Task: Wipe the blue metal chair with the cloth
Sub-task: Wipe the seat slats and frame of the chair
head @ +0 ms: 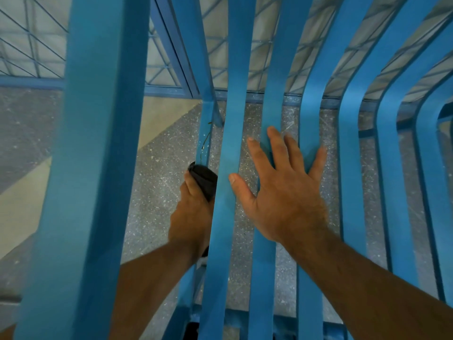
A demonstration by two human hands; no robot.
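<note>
here the right hand (282, 192) lies flat with fingers spread across the slats of the blue metal chair (98, 143). just to its left, the left hand (193, 212) reaches under a slat, fingers curled round the dark cloth (204, 179), which touches a narrow chair bar above the speckled floor (159, 192).

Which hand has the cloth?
The left hand: it grips the dark cloth below the slats, while the right hand lies flat and empty on them.
</note>
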